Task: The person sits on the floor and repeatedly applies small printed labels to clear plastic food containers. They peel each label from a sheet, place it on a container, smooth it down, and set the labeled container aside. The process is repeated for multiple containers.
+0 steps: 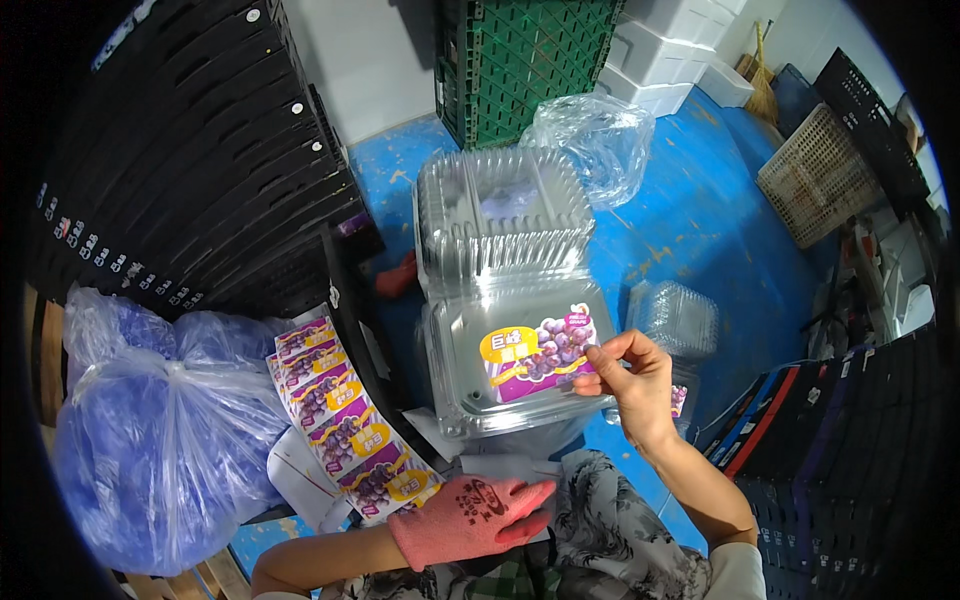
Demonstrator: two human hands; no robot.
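Observation:
My bare right hand pinches the right edge of a purple and yellow grape label between thumb and fingers. This label lies over the flat lid of a clear plastic clamshell box in front of me. Behind that lid rises the deep ribbed part of stacked clear boxes. Low in front of my body is my left hand in a pink glove, its fingers stretched to the right and partly apart, with nothing visible in them. A strip of grape labels hangs just left of the glove.
Tall stacks of black crates stand at left, with more crates at lower right. A full bluish plastic bag sits at left. Clear boxes rest on the blue floor. Green crates and white foam boxes are behind.

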